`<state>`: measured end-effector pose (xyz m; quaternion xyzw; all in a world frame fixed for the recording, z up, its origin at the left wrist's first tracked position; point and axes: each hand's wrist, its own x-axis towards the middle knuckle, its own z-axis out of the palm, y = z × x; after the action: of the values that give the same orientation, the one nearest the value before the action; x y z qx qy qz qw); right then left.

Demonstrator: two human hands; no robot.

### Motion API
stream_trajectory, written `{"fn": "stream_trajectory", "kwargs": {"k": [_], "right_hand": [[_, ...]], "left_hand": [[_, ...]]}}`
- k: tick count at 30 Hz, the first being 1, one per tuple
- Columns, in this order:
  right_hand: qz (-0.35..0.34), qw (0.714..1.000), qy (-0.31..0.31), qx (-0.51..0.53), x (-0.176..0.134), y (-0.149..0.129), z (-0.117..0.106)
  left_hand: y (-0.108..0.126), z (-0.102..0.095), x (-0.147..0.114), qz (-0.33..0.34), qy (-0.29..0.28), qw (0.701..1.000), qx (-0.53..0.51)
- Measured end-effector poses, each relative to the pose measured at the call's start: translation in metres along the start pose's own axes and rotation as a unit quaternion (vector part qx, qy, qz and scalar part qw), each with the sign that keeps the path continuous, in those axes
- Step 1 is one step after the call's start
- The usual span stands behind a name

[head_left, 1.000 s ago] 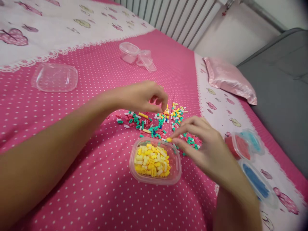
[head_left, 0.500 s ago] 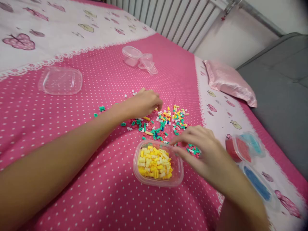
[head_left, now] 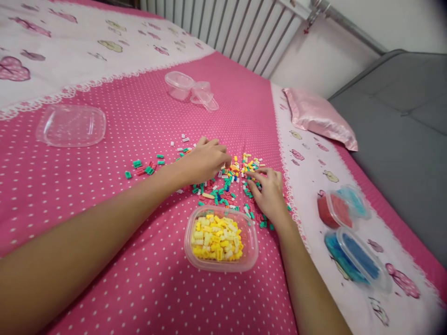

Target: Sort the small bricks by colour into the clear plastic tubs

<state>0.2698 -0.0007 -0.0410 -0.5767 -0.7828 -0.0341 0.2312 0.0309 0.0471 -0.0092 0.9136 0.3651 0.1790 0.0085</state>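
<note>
Small toy building bricks [head_left: 223, 193] in green, red, white, yellow and blue lie in a loose pile on the bed. Over the pile's left side is my left hand [head_left: 209, 160], its fingers curled down; whatever is between its fingertips is hidden. My right hand [head_left: 268, 190] reaches into the pile's right side, thumb and forefinger apart, touching or just above the bricks. Nearer to me, a clear plastic tub [head_left: 249, 260] stands uncovered, filled with yellow and cream bricks [head_left: 217, 237]. Neither hand touches this tub.
A clear lid [head_left: 71, 125] lies at left on the dotted pink bedspread [head_left: 139, 279]. Clear containers [head_left: 179, 86] stand farther back. At right are a tub of red pieces [head_left: 333, 209] and a tub of blue pieces [head_left: 359, 256]. A pink pillow [head_left: 319, 116] rests by the grey headboard [head_left: 401, 125].
My right hand has moved from beside the tub's rim forward to the pile. My left hand stays over the pile. The whole view has shifted slightly.
</note>
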Motion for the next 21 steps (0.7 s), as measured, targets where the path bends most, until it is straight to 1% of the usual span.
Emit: {"fn": "stream_trajectory", "kwargs": {"k": [8,13,18,21], "right_hand": [[0.016,1.000,-0.004,0.001,-0.0001,0.0031,0.0023],[0.006,1.000,-0.012,0.009,-0.0008,0.0036,0.0030],[0.007,1.000,0.005,0.015,-0.0001,0.0034,0.0019],[0.006,0.999,0.020,0.045,0.0017,0.0017,-0.0011]], "left_hand": [[0.0051,-0.0014,-0.0005,0.000,-0.010,1.000,-0.004],[0.0064,-0.0013,-0.0003,-0.006,-0.015,1.000,0.001],[0.0059,-0.0010,-0.0007,-0.008,-0.012,1.000,0.006],[0.0050,-0.0010,-0.0008,-0.022,-0.005,1.000,0.006]]}}
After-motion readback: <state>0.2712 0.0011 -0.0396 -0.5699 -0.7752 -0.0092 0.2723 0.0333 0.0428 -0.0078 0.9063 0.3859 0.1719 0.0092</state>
